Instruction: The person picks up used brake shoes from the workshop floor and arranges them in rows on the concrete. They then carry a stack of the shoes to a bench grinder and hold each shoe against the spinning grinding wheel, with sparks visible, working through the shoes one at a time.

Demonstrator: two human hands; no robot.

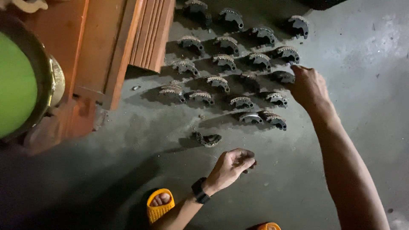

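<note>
Grey concrete floor, dusty and scuffed, dimly lit; the whole scene lay on it, seen from above.

Metal parts: some twenty dark curved castings with pale toothed edges, stood in rough slanted rows across the upper middle of the floor. Spaced apart, none stacked.

Single casting: lay alone below the rows, near the left hand, not touching it.

Right hand: reached out to the right end of the rows, fingers curled downward. Fingertips were at a dark casting in the third row; whether they gripped it or merely touched it could not be told.

Left hand: held low over the floor, below the lone casting, fingers curled into a loose fist. A small dark object showed at the fingertips; its kind could not be made out. A black wristband sat on that wrist.

Wooden furniture: reddish-brown, panelled, at upper left, its corner just beside the leftmost castings.

Round green item with a dark rim: at the far left edge, partly cut off.

Yellow sandals: one on a foot at the bottom, left of the left forearm; the tip of a second at the bottom edge.
</note>
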